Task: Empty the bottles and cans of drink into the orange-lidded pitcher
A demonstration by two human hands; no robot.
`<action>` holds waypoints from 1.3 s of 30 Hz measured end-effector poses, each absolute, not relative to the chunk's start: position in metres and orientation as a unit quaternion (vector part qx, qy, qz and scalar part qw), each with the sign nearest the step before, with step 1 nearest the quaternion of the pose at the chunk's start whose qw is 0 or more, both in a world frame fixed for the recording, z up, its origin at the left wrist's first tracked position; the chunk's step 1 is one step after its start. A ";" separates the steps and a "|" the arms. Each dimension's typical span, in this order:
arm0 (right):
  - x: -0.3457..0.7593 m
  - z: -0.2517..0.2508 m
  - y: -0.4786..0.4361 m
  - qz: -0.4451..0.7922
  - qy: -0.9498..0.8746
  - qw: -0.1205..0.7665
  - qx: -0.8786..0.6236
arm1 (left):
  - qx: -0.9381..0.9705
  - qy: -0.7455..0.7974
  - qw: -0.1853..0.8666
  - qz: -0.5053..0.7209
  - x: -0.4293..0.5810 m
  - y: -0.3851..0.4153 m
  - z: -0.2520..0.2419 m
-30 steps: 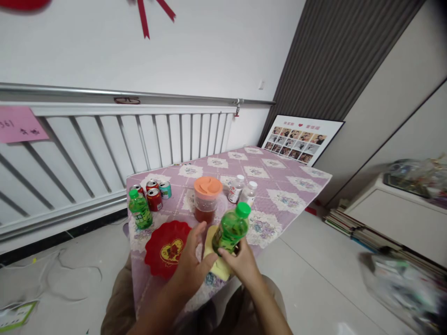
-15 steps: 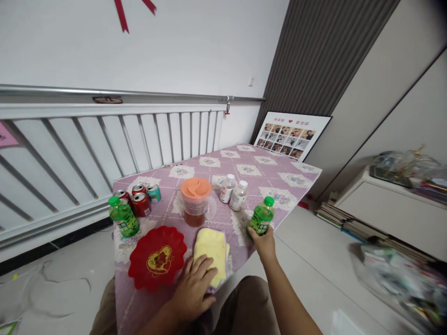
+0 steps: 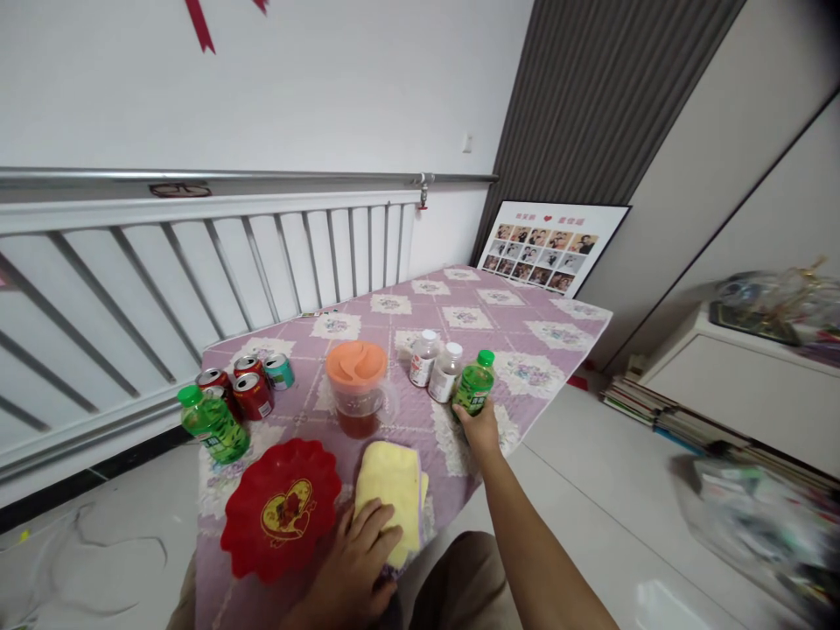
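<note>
My right hand (image 3: 480, 426) is wrapped round the lower part of a green drink bottle (image 3: 476, 382) with a green cap. The bottle stands upright close beside two clear bottles with white caps, the nearer bottle (image 3: 444, 374) and the farther bottle (image 3: 423, 359). With fingers stretched out, my left hand (image 3: 364, 547) lies on the near part of a folded yellow cloth (image 3: 392, 486). Left of that hand sits a red scalloped plate (image 3: 246, 516) with a gold heart design. Behind the cloth stands a clear pitcher (image 3: 358, 402) with an orange lid and reddish-brown liquid inside.
At the table's left, a second green bottle (image 3: 215, 429) stands beside several red cans (image 3: 253, 395) and a teal can (image 3: 279, 372). A white radiator (image 3: 295, 254) runs along the wall. A photo board (image 3: 551, 245) leans beyond the far end of the patterned tablecloth (image 3: 467, 317).
My right hand has moved the green bottle left and slightly away from me, closer to the white-capped bottles. My left hand stays on the yellow cloth. The camera view has shifted slightly.
</note>
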State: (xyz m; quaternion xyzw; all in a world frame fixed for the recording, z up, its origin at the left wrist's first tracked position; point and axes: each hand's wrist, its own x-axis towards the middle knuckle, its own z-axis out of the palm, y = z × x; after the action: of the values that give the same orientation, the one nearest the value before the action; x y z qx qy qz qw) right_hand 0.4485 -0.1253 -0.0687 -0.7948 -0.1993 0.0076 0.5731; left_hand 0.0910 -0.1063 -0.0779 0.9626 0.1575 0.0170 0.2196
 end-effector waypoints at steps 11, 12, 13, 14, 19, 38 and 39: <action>0.450 -0.079 -0.123 0.003 -0.222 0.589 -0.777 | 0.967 0.156 0.199 0.027 0.091 -0.105 -0.085; 0.449 -0.080 -0.124 0.004 -0.223 0.591 -0.775 | 0.966 0.157 0.202 0.028 0.091 -0.105 -0.084; 0.448 -0.080 -0.125 0.007 -0.224 0.592 -0.774 | 0.966 0.155 0.206 0.030 0.091 -0.105 -0.084; 0.447 -0.081 -0.126 0.010 -0.224 0.594 -0.773 | 0.965 0.154 0.212 0.033 0.090 -0.105 -0.083; 0.435 -0.086 -0.132 0.018 -0.189 0.604 -0.774 | 0.962 0.157 0.221 0.043 0.089 -0.105 -0.079; 0.286 -0.091 -0.184 0.127 -0.218 0.625 -0.738 | 0.946 0.173 0.202 0.187 0.081 -0.112 -0.071; 0.277 -0.091 -0.187 0.136 -0.222 0.628 -0.733 | 0.943 0.182 0.197 0.199 0.081 -0.113 -0.073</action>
State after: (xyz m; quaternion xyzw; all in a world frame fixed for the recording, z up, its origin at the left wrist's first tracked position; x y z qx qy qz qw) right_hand 0.2765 -0.1874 -0.0914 -0.7333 -0.2220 0.1361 0.6280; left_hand 0.0810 -0.1129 -0.0728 0.9426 0.1820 0.1993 0.1968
